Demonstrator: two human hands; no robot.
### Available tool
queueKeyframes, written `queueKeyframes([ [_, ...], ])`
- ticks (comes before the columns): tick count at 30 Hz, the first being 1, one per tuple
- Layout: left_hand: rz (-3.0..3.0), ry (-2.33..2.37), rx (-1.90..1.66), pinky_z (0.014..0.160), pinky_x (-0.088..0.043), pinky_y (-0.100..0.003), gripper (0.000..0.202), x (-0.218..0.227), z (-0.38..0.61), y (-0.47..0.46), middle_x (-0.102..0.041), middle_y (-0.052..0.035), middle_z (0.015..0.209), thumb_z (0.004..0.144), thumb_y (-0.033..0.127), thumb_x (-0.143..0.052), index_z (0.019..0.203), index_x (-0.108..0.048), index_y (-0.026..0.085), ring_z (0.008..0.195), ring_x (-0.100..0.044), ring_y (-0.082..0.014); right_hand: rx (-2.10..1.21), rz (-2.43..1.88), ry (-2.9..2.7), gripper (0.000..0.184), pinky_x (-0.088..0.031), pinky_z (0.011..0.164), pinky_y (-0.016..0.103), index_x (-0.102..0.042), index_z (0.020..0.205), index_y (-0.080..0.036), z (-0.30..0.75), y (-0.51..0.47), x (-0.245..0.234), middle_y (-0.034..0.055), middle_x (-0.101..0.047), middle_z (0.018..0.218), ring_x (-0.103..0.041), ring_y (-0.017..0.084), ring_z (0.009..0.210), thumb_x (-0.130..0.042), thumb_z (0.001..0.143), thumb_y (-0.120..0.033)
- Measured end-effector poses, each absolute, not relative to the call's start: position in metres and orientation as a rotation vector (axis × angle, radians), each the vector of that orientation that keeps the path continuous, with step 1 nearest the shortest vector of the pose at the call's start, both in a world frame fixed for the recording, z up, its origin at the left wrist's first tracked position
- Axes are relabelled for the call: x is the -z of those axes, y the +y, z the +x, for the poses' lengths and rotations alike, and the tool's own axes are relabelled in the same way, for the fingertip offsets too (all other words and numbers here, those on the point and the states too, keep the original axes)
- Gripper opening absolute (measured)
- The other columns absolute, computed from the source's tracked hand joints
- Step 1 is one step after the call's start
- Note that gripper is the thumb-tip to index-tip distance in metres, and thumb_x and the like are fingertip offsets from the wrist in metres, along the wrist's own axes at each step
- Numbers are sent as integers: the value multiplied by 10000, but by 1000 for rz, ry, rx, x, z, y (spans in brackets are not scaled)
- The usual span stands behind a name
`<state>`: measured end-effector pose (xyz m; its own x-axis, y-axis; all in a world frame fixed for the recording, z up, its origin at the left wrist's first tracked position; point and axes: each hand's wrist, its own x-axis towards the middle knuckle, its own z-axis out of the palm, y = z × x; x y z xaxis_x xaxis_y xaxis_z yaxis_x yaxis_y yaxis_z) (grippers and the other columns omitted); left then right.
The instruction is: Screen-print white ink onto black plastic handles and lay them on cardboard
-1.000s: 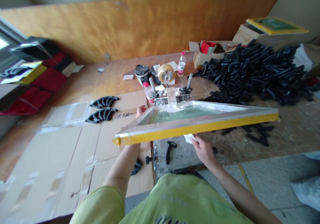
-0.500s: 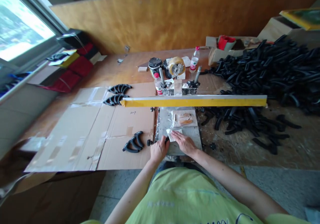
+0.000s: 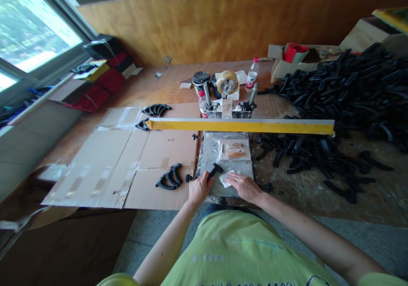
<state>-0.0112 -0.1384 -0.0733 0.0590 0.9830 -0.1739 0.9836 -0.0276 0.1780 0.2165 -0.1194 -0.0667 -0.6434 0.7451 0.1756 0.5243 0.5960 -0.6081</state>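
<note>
Gripped in my left hand is a black curved handle-like plastic part, its wider end sticking out toward the right. My right hand is closed on a folded white cloth, just right of that part and apart from it. Both hands are over the near end of a grey metal plate. Farther up the plate lies a small board with orange-brown smears. To the left, a few matching black parts rest on flattened cardboard.
A long yellow-faced bar spans the plate on a clamp frame. Behind it stand a tape roll, a black-lidded tub and a red-capped bottle. A large heap of black parts covers the right side.
My right hand and the cloth have moved right, off the black part. More of that part now shows beyond my left hand. The view has shifted slightly.
</note>
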Motion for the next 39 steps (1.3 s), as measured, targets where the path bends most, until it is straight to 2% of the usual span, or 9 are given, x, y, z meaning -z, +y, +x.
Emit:
queueKeyframes([
  [6,2113,2009,-5,509,-344,-223,355,80,-14,-141,-716,-45,771,962,476,-289,1039,-525,222,703,-695,-201,-985,-1599,-1463,381,-544,668,334,-688,1013,-142,311,-79,57,72,-724,828,-670,226,738,-495,869,-437],
  [12,2102,2011,-75,503,-369,-232,330,89,-16,-139,-714,-28,747,953,464,-295,1004,-534,242,674,-694,-206,-997,-1520,-802,431,-548,607,355,-607,1059,-155,372,50,54,74,-700,822,-657,225,702,-544,804,-497],
  [15,2040,2036,-130,503,-397,-244,305,93,-18,-139,-711,-25,721,931,463,-324,986,-551,266,647,-689,-211,-1041,-1531,-999,372,-551,707,362,-560,1145,-164,374,122,46,90,-701,956,-669,219,829,-474,871,-401],
  [18,2002,2083,-166,538,-447,-272,268,104,-22,-142,-716,-53,727,890,420,-366,873,-587,270,670,-695,-239,-826,-1749,-1783,406,-491,871,383,-513,1242,-150,371,165,49,133,-654,1128,-614,229,1038,-427,918,-378],
  [21,1953,2138,-168,579,-486,-310,197,118,-31,-146,-710,-59,675,794,355,-439,668,-564,270,679,-695,-270,-551,-1876,-2296,423,-390,984,443,-573,1174,-148,373,166,65,167,-594,1210,-519,290,1162,-578,841,-408],
  [25,1927,2107,-260,596,-501,-333,160,125,-38,-145,-705,-39,656,729,323,-443,610,-541,281,683,-694,-278,-515,-1843,-2464,410,-343,1004,445,-618,1108,-186,383,122,88,133,-574,1194,-462,310,1182,-685,715,-285],
  [30,1913,2022,-328,514,-432,-270,214,101,-24,-135,-695,-42,670,835,408,-399,744,-534,268,609,-682,-241,-396,-1547,-2856,445,-307,1017,443,-631,1103,-194,404,48,92,119,-576,1123,-490,283,1105,-612,662,-139],
  [34,1819,1889,-353,480,-370,-213,230,71,12,-124,-633,32,608,890,468,-387,860,-494,267,524,-633,-163,-386,-1351,-2890,319,-322,1013,416,-658,1005,-194,413,-1,74,98,-597,1058,-500,248,1075,-599,697,-136],
  [39,1808,1644,-398,541,-379,-220,265,46,92,-95,-597,38,584,906,474,-389,869,-497,236,544,-598,-143,-299,-1566,-2307,229,-405,954,396,-651,1048,-216,423,-31,46,88,-612,1037,-516,237,1046,-537,849,-216],
])
